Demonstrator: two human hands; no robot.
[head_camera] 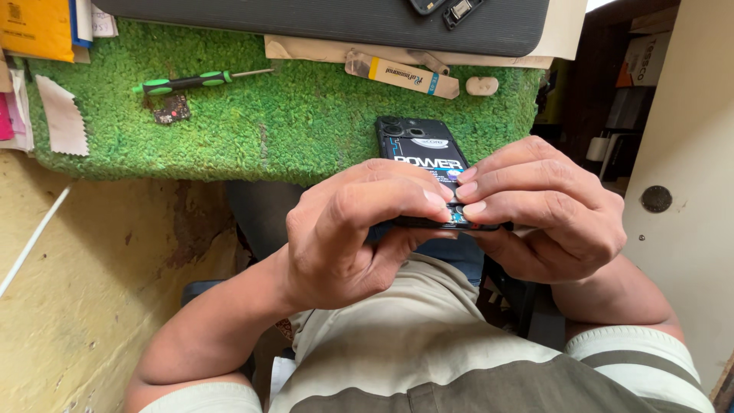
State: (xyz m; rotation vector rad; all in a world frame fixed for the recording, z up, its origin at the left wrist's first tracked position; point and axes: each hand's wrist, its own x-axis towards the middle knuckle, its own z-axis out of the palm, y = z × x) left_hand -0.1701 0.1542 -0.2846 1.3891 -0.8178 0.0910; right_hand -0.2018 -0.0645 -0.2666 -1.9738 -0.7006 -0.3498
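At ten o'clock, in the far corner, you have a yellow padded envelope with a small dark printed patch, blue and white paper edges just beside it. At twelve o'clock a long, flat cream packet lies tilted on the green mat, a yellow band near its left end and a blue one near its right. At two o'clock a white and orange carton stands on a dark shelf. No screen shows its lit face.
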